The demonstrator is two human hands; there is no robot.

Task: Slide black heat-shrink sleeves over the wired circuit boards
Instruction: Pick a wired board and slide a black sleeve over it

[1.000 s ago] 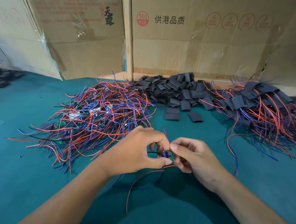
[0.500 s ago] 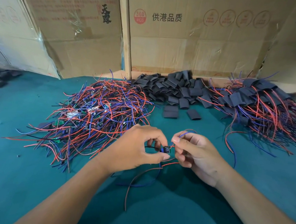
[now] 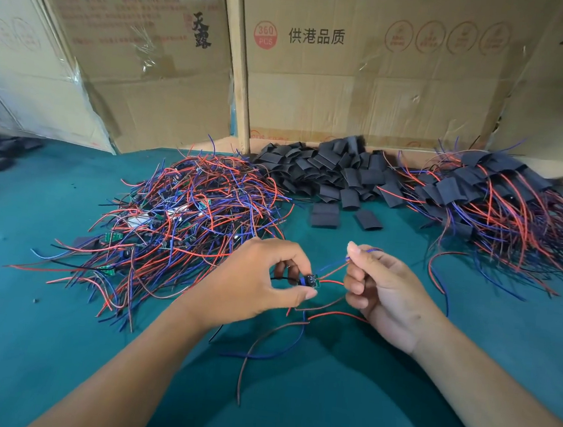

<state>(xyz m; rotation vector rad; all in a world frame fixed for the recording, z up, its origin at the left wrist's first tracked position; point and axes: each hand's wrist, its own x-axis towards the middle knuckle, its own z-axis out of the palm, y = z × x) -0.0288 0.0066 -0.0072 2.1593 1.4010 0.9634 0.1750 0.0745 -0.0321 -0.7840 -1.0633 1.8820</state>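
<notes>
The left hand (image 3: 260,280) pinches a small board (image 3: 311,281) between thumb and fingers, just above the green table (image 3: 37,344). The right hand (image 3: 382,292) is close beside it, with its fingers curled around the red and blue wires (image 3: 335,268) that come out of the board. More wires hang down from the board and trail on the table toward the person. I think the board is bare, but it is too small to be sure. A pile of boards (image 3: 183,217) lies to the left, past the hands. Black sleeves (image 3: 342,174) sit in a heap at the back, against the boxes (image 3: 371,84). A pile of done ones (image 3: 500,207) lies at the right.
</notes>
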